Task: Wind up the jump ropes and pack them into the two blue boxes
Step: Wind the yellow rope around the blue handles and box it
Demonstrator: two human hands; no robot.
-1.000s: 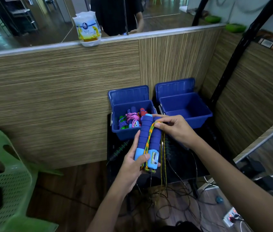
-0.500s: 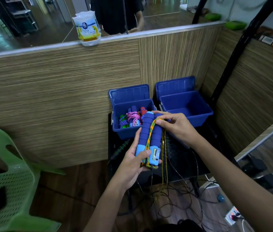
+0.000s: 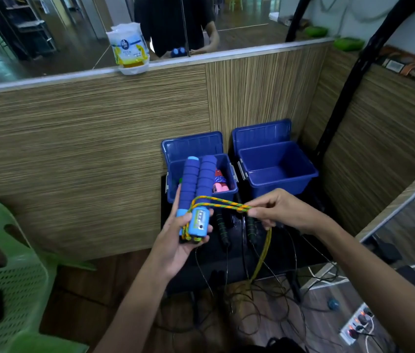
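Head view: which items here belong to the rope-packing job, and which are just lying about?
In the job:
- blue handles, held by left hand
- yellow-green rope, pinched by right hand
- left blue box, ropes inside
- right blue box
- dark green-handled ropes on the black stand

Lying about:
- green chair
- wipes packet
- power strip

Matt foam rope handles (image 3: 197,183), braided cord (image 3: 223,203), glossy plastic boxes (image 3: 281,186), wood-grain panel wall (image 3: 86,138)
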